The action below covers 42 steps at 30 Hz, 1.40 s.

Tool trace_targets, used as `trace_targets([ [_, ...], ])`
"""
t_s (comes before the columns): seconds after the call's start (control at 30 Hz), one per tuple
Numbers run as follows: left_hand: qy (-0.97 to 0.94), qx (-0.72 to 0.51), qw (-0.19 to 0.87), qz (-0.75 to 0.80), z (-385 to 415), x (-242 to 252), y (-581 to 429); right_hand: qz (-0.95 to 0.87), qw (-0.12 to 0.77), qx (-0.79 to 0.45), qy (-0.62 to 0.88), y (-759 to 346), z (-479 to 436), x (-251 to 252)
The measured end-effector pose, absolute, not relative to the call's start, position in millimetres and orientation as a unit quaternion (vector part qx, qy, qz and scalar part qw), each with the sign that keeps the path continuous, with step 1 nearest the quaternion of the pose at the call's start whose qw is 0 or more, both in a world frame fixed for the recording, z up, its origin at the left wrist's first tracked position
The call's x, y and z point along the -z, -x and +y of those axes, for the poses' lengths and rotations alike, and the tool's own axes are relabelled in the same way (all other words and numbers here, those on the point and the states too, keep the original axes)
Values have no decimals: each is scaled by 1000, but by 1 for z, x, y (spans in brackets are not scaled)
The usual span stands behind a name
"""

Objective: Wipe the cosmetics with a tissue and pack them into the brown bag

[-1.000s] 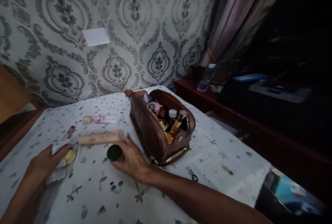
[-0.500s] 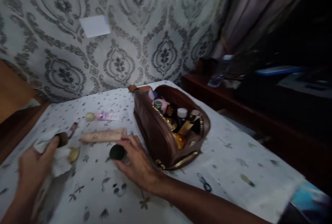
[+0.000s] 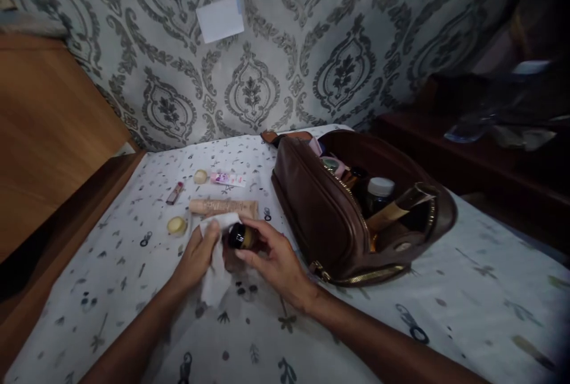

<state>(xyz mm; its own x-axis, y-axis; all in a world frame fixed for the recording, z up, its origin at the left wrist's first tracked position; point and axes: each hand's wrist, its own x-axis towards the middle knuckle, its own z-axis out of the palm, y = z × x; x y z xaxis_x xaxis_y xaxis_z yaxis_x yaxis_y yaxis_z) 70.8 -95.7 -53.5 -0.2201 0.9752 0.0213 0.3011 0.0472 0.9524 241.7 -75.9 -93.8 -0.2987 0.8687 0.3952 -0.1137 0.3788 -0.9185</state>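
Observation:
My left hand (image 3: 200,253) is closed around a crumpled white tissue (image 3: 216,280), its thumb on top. Beside it, my right hand (image 3: 278,256) grips a small jar with a shiny black lid (image 3: 238,235) between thumb and fingers. The jar is tilted, its lid facing the tissue. Under the tissue a brownish patch shows, too dim to make out. Just behind the hands lies a beige tube (image 3: 222,206). A small round jar with a yellowish top (image 3: 177,226) sits left of my left hand.
An open brown leather bag (image 3: 316,212), holding several bottles, stands right of my right hand. Farther back lie a pink-and-white tube (image 3: 228,179), a small round pale item (image 3: 200,177) and a lipstick-like tube (image 3: 175,193). A wooden panel (image 3: 57,135) borders the left side.
The left hand has brought the tissue rightward to the black-lidded jar. My right hand, earlier around that jar on the sheet, now holds it tilted. The view has turned left.

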Motion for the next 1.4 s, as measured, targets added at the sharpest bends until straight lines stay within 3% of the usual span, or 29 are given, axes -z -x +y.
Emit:
trace_targets([
  [0.1, -455, -476, 355, 663, -91, 41, -67, -597, 501, -551, 300, -241, -74, 93],
  [0.3, -364, -624, 323, 611, -87, 31, -81, -608, 400, -624, 286, -240, -86, 82],
  [0.4, -424, -594, 367, 577, -96, 39, -94, -574, 362, -698, 230, -238, -91, 79],
  [0.5, -557, -522, 365, 533, -110, 47, -98, -508, 383, -744, 207, -237, -90, 78],
  [0.67, -828, -400, 114, 376, -122, 59, -75, -418, 424, -779, 195, -238, -84, 78],
  [0.77, -869, -317, -31, 377, -120, 66, -59, -418, 403, -788, 203, -239, -83, 80],
  [0.83, -859, -289, -65, 417, -119, 67, -56, -455, 400, -767, 209, -241, -83, 80],
  [1.1, -758, -313, 163, 549, -123, 31, -82, -585, 412, -673, 185, -242, -84, 79],
  [1.4, -651, -380, 250, 608, -120, 51, -83, -684, 505, -475, 228, -241, -89, 86],
])
